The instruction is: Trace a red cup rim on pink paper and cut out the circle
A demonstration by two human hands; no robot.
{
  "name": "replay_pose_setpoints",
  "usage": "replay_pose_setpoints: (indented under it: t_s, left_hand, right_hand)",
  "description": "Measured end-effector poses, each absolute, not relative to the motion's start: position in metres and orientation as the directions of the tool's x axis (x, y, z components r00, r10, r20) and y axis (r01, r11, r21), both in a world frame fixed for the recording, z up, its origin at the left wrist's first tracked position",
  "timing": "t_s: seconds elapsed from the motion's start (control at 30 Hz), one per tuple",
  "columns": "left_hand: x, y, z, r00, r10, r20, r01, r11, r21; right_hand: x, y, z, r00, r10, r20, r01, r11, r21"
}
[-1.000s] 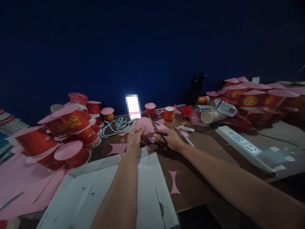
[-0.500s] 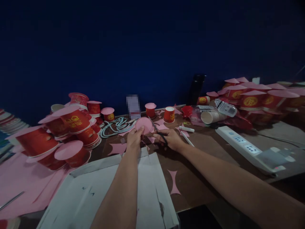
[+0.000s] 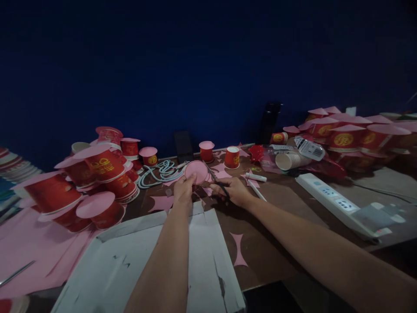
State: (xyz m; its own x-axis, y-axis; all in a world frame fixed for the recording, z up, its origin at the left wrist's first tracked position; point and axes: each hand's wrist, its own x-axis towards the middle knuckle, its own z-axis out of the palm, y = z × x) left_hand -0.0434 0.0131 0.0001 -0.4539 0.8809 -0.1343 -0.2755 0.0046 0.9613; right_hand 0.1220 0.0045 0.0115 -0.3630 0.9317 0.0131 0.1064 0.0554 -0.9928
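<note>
My left hand [image 3: 183, 190] pinches a round pink paper disc [image 3: 197, 172], its thumb lying on the near edge. Whether a cup sits beneath the disc is hidden. In my right hand [image 3: 236, 191] is a pair of dark-handled scissors [image 3: 222, 187], the fingers wrapped round the handles. The blades point up and left, by the disc's right edge. Pink paper scraps [image 3: 162, 203] lie about both hands. Beyond them stand a bare upside-down red paper cup [image 3: 232, 158] and another red cup [image 3: 206, 153] topped with a pink disc.
Red cups with pink tops crowd the left [image 3: 104, 163] and right [image 3: 345, 135]. A white cardboard box [image 3: 143, 248] lies under my left forearm. A pale cable [image 3: 159, 174], a dark phone [image 3: 183, 145], a white marker [image 3: 256, 177] and a power strip [image 3: 335, 202] are also on the table.
The phone's lit screen has gone dark. Both hands keep nearly the same place, with the scissors beside the disc; the view has shifted slightly.
</note>
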Motion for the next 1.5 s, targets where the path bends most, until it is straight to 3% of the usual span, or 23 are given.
replay_pose_setpoints:
  t_s: [0.2,0.27,0.33,0.43,0.53,0.67,0.83,1.0,1.27,1.37,1.5]
  left_hand:
    - [-0.054,0.025,-0.012,-0.453,0.888,-0.076,-0.204,-0.02,0.979]
    - [-0.063,0.04,-0.014,-0.545,0.838,0.024,-0.052,-0.062,0.997]
    - [-0.071,0.058,-0.012,-0.562,0.807,0.182,0.214,-0.071,0.974]
    - [-0.075,0.082,-0.008,-0.41,0.838,0.361,0.641,-0.017,0.767]
    - [-0.066,0.097,-0.007,-0.264,0.855,0.446,0.83,-0.034,0.557]
    - [-0.055,0.111,-0.006,-0.219,0.83,0.513,0.923,0.006,0.384]
    - [-0.06,0.128,-0.003,-0.222,0.886,0.406,0.945,0.093,0.313]
    - [-0.068,0.138,-0.002,-0.191,0.898,0.396,0.963,0.094,0.251]
    - [-0.068,0.144,0.008,-0.163,0.871,0.464,0.966,0.045,0.254]
    - [-0.072,0.135,0.016,-0.261,0.848,0.461,0.92,0.073,0.386]
    - [-0.082,0.114,0.02,-0.516,0.739,0.433,0.721,0.102,0.685]
  right_hand:
    - [0.121,0.007,0.006,-0.347,0.938,-0.019,0.113,0.022,-0.993]
    - [0.121,0.008,0.005,-0.334,0.942,-0.026,0.108,0.011,-0.994]
    - [0.119,0.01,0.003,-0.316,0.949,-0.024,0.094,0.006,-0.996]
    - [0.116,0.014,-0.003,-0.304,0.953,-0.009,0.055,0.008,-0.998]
    - [0.113,0.018,-0.008,-0.293,0.956,-0.004,0.033,0.006,-0.999]
    - [0.113,0.022,-0.013,-0.291,0.957,0.002,0.022,0.009,-1.0]
    - [0.112,0.024,-0.016,-0.294,0.956,0.001,-0.001,0.0,-1.0]
    - [0.111,0.024,-0.013,-0.298,0.955,-0.006,0.014,-0.002,-1.0]
    - [0.111,0.024,-0.014,-0.323,0.947,0.005,-0.007,0.003,-1.0]
    - [0.112,0.024,-0.014,-0.341,0.94,0.022,0.006,0.026,-1.0]
    - [0.112,0.024,-0.012,-0.336,0.942,0.013,0.0,0.014,-1.0]
